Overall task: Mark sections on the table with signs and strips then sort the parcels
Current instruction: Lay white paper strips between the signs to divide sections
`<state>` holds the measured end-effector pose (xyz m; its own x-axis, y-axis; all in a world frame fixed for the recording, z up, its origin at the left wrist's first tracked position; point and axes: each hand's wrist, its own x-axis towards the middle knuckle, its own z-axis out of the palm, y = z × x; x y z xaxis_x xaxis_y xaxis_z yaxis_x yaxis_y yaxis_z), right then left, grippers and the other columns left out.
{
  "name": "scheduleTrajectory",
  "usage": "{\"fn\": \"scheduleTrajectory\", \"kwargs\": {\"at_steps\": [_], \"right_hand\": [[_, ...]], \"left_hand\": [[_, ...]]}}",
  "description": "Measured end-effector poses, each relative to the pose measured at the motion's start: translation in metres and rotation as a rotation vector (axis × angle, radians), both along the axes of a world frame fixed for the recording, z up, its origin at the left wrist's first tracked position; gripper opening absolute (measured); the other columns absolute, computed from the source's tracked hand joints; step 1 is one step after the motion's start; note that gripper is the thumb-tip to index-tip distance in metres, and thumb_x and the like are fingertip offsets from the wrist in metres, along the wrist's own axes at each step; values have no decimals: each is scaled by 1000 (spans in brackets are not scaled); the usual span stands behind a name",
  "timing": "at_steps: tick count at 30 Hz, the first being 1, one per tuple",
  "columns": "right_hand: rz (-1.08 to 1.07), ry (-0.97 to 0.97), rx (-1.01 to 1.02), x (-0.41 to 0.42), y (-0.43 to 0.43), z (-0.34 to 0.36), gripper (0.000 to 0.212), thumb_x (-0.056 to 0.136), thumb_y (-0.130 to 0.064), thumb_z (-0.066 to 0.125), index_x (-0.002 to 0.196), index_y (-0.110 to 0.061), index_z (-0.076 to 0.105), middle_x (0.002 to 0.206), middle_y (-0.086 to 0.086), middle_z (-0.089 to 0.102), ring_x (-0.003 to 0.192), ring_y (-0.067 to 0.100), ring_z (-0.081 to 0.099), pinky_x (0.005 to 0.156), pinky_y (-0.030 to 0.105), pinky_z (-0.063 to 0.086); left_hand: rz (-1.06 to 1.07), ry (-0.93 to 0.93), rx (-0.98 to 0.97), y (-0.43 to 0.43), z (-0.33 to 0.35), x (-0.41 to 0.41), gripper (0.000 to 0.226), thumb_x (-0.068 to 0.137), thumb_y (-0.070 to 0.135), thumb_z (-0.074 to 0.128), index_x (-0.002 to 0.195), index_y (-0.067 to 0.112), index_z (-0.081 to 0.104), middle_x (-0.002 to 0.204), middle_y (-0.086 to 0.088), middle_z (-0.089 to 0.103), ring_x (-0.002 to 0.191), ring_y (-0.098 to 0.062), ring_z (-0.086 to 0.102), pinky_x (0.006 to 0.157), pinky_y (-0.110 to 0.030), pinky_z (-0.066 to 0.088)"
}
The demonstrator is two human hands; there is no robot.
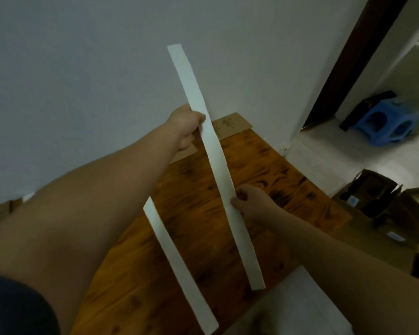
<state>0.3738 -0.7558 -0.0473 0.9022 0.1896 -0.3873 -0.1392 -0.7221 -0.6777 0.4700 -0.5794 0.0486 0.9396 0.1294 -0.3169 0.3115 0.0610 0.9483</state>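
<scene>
Strips of white paper were the main things in view: one long strip (218,163) was held in the air above the wooden table (264,170), running from about 12 o'clock, high against the grey wall (82,68), down to about 5 o'clock near the table's front edge. The left hand (185,126) was closed on this strip in its upper part, thumb and fingers pinching it from the side. The right hand (249,201) was closed on the same strip lower down, fingers wrapped at its right edge (the fingertips were partly hidden behind the paper). A second strip (177,264) lay flat on the table at about 7 o'clock from the held one, nearly parallel to it and well apart from it.

At the far edge of the table, against the wall, stood a cardboard sign (230,125) with dark handwriting, which I could not read. Another piece of cardboard (185,153) showed just under the left wrist.

At 3 o'clock, on the pale floor, were open cardboard boxes (377,199), and at 2 o'clock a blue plastic stool (387,124) lay beside a dark door frame (353,56).
</scene>
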Motion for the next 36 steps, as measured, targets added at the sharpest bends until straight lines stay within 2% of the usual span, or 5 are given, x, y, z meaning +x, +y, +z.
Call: {"fn": "scheduleTrajectory", "kwargs": {"at_steps": [7, 12, 17, 23, 36], "right_hand": [[222, 40, -8, 73, -70, -37, 34, 98, -20, 52, 131, -18, 48, 120, 0, 57, 89, 14, 60, 69, 20, 52], [383, 37, -46, 106, -109, -81, 44, 99, -17, 49, 141, -20, 37, 126, 6, 58, 71, 2, 50, 57, 8, 38], [448, 95, -105, 112, -119, -113, 64, 96, -17, 54, 148, -30, 20, 133, 6, 52, 109, 22, 59, 87, 32, 53], [949, -221, -475, 108, -134, -127, 64, 95, -27, 53, 150, -27, 20, 156, 5, 18, 141, 28, 20, 114, 42, 25], [951, -273, -522, 122, -105, -132, 60, 101, -40, 34, 153, -23, 9, 161, 5, 4, 147, 28, 3, 117, 48, 14]], "left_hand": [[149, 134, 232, -38, -81, 66, 88, 74, -17, 57, 144, 24, 24, 116, -4, 47, 107, -31, 55, 72, -41, 58], [199, 260, 380, -73, -156, 88, 84, 79, 0, 65, 147, 24, 22, 138, -9, 43, 124, -34, 45, 94, -50, 50], [-76, 339, 817, -99, -200, 85, 70, 89, 24, 62, 148, 14, 25, 151, -12, 27, 132, -31, 38, 103, -38, 43], [-525, 327, 1236, -97, -227, 61, 70, 90, 58, 45, 148, 28, 21, 159, 2, 9, 146, -30, 4, 115, -55, 16], [-354, 449, 1219, -74, -203, 71, 74, 94, 49, 44, 152, 25, 5, 160, 0, -3, 147, -26, -7, 119, -50, 8]]}}
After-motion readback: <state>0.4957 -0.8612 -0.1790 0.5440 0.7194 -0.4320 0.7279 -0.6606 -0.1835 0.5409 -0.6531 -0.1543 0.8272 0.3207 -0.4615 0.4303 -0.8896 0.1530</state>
